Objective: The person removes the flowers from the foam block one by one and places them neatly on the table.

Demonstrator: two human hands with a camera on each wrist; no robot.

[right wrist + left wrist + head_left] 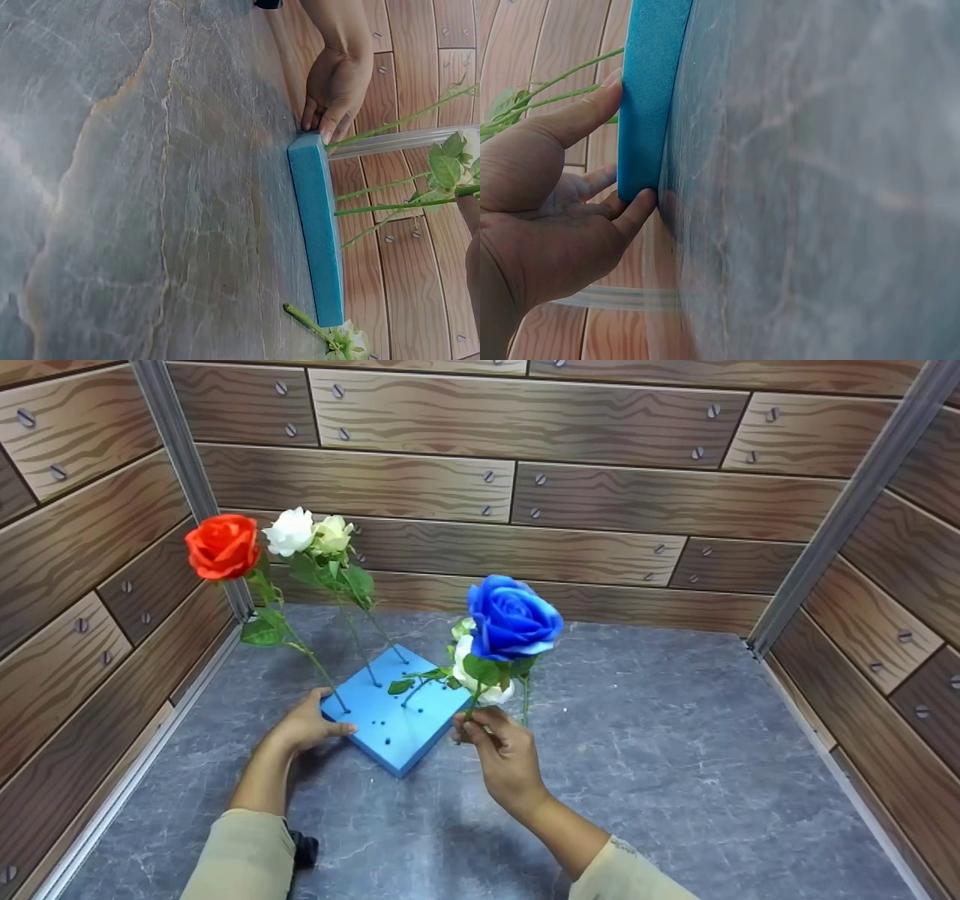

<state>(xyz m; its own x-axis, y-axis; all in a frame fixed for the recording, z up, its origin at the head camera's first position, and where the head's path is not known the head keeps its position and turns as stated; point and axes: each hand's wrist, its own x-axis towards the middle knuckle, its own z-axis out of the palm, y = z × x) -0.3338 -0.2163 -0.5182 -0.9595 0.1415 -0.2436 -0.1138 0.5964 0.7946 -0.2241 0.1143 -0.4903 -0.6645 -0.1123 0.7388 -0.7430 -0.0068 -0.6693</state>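
Observation:
My left hand grips the left corner of a blue foam block, thumb on top and fingers at its side. My right hand pinches the stem of a blue rose beside the block's right edge. In the right wrist view, the stem's lower end overlaps the block's top edge. A red rose, a white rose and a pale green-white rose stand with their stems in the block, leaning left. Small holes dot its top.
Partly hidden behind the blue rose is another white flower. A cut stem end shows past the block's far end, near the tabletop. The grey marbled table is enclosed by wood-patterned walls with metal corner posts.

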